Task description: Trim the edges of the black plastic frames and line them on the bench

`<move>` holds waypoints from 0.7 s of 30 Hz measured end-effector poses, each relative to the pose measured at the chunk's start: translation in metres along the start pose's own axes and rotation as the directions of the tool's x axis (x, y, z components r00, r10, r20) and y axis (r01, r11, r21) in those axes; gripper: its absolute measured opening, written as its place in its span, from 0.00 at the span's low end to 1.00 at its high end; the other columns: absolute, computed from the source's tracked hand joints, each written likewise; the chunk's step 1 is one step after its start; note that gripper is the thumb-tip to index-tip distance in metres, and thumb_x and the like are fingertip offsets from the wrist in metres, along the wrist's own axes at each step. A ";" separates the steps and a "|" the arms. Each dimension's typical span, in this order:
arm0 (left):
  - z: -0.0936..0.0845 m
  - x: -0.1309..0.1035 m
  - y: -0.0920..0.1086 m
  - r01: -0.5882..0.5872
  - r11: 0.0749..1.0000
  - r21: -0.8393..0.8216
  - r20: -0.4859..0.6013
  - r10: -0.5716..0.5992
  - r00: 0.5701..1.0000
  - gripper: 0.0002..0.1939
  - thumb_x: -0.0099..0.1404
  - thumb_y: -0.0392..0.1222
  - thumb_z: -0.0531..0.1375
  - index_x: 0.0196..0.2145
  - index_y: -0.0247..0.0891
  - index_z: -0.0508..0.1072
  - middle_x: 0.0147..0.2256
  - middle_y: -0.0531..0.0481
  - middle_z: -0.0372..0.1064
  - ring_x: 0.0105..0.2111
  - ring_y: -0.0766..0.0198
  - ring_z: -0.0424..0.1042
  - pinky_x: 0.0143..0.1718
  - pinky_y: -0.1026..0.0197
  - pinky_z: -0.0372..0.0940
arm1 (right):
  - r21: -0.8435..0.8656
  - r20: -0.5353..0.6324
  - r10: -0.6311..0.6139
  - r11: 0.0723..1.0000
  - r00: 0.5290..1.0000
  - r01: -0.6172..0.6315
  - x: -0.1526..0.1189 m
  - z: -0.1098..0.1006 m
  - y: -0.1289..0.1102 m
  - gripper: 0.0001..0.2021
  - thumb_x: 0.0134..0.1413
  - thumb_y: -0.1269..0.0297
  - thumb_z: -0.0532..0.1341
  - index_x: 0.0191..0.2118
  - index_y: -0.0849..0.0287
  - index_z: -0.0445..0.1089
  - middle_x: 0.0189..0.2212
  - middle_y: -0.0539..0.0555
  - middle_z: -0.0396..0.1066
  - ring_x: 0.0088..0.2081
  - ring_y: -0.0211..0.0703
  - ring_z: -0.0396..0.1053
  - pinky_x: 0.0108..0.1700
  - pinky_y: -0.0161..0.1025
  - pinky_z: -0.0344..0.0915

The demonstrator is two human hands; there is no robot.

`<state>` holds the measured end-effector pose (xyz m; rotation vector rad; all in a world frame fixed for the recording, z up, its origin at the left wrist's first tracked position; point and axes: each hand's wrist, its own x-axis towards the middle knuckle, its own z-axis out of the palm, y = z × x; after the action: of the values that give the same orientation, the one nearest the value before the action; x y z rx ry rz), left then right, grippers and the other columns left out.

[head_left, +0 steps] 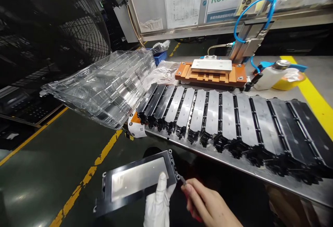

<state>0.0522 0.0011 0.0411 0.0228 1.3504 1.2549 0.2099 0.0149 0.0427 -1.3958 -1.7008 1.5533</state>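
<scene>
My left hand (158, 201), in a white glove, grips a black rectangular frame (105, 204) with a shiny, pale window (139, 176). The thumb lies over the window's lower right edge. The frame is tilted and held in front of the table. My bare right hand (204, 201) is closed round a hand tool with a red handle (196, 215) and a thin grey tip (182, 179). That tip is at the screw-hole corner on the frame's right end; whether it touches cannot be made out. The fingers hide most of the handle.
Several black plastic parts (213, 112) stand in a row along the metal table edge (208, 157). Behind them is an orange fixture (182, 72) with a blue air hose (235, 29). Stacked clear trays (104, 84) lie left, near a large fan (78, 29). A white bottle (267, 77) stands right.
</scene>
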 end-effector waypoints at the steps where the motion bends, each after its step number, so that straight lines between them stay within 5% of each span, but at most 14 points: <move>1: 0.008 -0.001 0.004 -0.003 1.000 -0.025 -0.027 0.003 1.000 0.09 0.64 0.37 0.63 0.42 0.35 0.79 0.40 0.42 0.80 0.46 0.49 0.77 0.49 0.57 0.73 | -0.122 -0.066 -0.076 0.990 0.995 0.068 0.001 -0.005 0.001 0.18 0.69 0.51 0.42 0.40 0.51 0.66 0.29 0.48 0.74 0.28 0.39 0.75 0.31 0.34 0.69; 5: 0.030 -0.008 0.020 0.050 0.996 -0.074 -0.077 -0.056 0.995 0.09 0.68 0.31 0.57 0.39 0.31 0.78 0.41 0.41 0.80 0.45 0.51 0.78 0.48 0.54 0.74 | -0.656 -0.140 -0.426 0.716 0.894 0.238 0.006 -0.019 0.000 0.18 0.69 0.50 0.45 0.43 0.51 0.69 0.30 0.51 0.73 0.27 0.44 0.75 0.27 0.39 0.68; 8: 0.033 -0.014 0.028 0.110 0.992 -0.057 -0.049 -0.113 0.992 0.11 0.68 0.28 0.55 0.37 0.27 0.78 0.39 0.39 0.80 0.43 0.51 0.79 0.46 0.54 0.75 | -0.801 -0.083 -0.529 0.540 0.845 0.259 0.012 -0.023 -0.004 0.23 0.67 0.45 0.45 0.36 0.53 0.70 0.23 0.50 0.70 0.22 0.45 0.72 0.22 0.41 0.62; 15: 0.019 -0.012 0.023 0.117 0.992 -0.041 0.055 -0.115 0.992 0.06 0.62 0.28 0.63 0.36 0.30 0.80 0.40 0.42 0.80 0.48 0.50 0.76 0.50 0.54 0.73 | -0.860 -0.052 -0.601 0.434 0.798 0.270 0.018 -0.021 -0.004 0.25 0.69 0.49 0.41 0.32 0.53 0.69 0.21 0.49 0.69 0.21 0.44 0.68 0.25 0.42 0.55; 21: 0.019 -0.011 0.022 0.110 0.993 -0.035 -0.021 -0.111 0.994 0.05 0.61 0.29 0.64 0.33 0.33 0.80 0.40 0.42 0.80 0.45 0.50 0.77 0.45 0.55 0.76 | -0.879 -0.051 -0.656 0.387 0.753 0.278 0.020 -0.018 -0.004 0.27 0.71 0.53 0.39 0.26 0.54 0.66 0.19 0.48 0.67 0.20 0.41 0.65 0.25 0.42 0.51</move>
<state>0.0541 0.0146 0.0690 -0.0890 1.3321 1.1871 0.2161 0.0414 0.0454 -1.2355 -2.3823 -0.0046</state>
